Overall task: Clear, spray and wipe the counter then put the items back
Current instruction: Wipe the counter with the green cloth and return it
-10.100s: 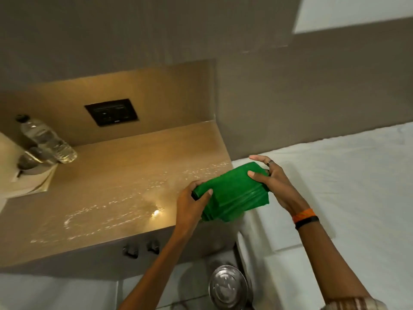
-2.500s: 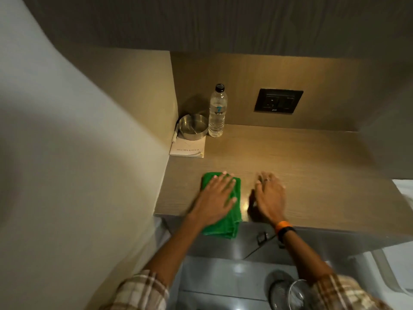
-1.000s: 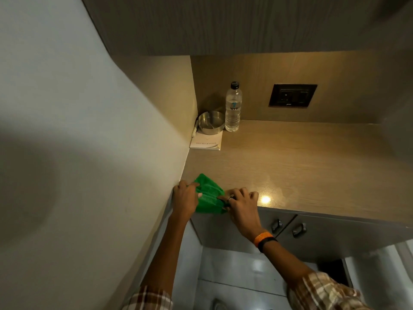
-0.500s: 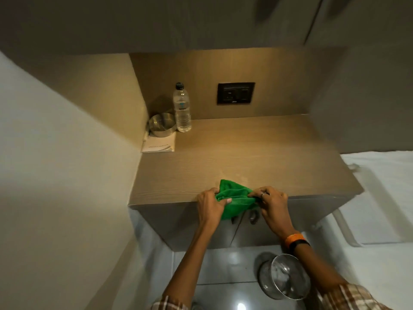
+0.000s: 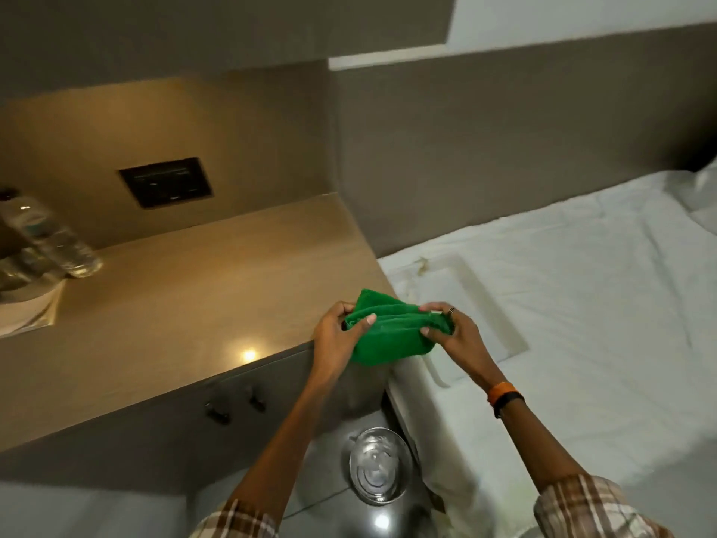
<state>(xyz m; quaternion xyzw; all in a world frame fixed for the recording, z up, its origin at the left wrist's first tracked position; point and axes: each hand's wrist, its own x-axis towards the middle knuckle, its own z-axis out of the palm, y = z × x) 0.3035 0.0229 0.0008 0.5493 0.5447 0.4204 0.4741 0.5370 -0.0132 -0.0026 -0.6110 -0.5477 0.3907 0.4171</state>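
While both hands, left hand (image 5: 336,332) and right hand (image 5: 453,332), pinch a folded green cloth (image 5: 388,331) in their fingers beside the table (image 5: 186,304), wiping seems finished; returning items likely follows.

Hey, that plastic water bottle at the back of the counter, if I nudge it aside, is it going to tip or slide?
The water bottle is tall and narrow, so a high push would probably tip it. It looks mostly full, so likely fairly heavy. Pushed low, it should slide on the smooth, glossy counter.
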